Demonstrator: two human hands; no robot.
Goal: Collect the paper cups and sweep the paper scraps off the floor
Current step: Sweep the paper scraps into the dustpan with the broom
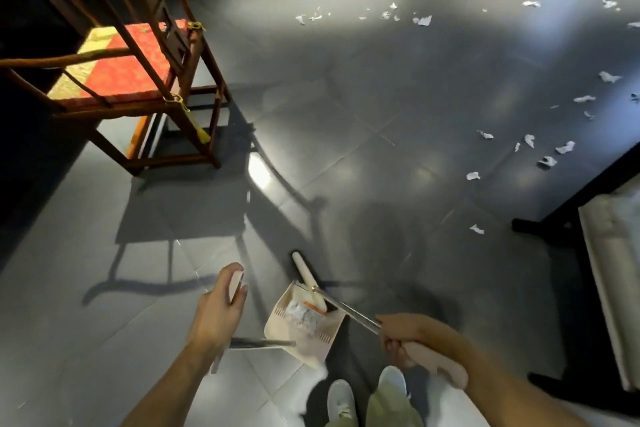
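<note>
1. Our left hand (216,314) is clenched round the pale top of the dustpan handle (236,282), and a metal shaft runs from it down to the pan.
2. Our right hand (398,334) grasps the broom (346,307) where the metal shaft meets its pink grip. The grip sticks out behind the hand.
3. The cream dustpan (325,336) hangs tilted between the two hands, just above our shoes (341,399).
4. Crumpled pale paper with an orange mark (304,314) lies inside the pan. We cannot tell whether it is a cup.
5. The broom head (302,267) lies at the pan's far edge, touching it.
6. The paper scraps (423,20) lie on the grey tiled floor (346,114), well apart from the pan. One loose band lies far ahead and another is scattered to the right, with a single scrap (476,229) nearer.
7. A wooden chair with a red cushion (135,69) stands to the left.
8. A dark-framed seat with a pale cushion (609,253) stands at the right edge.
</note>
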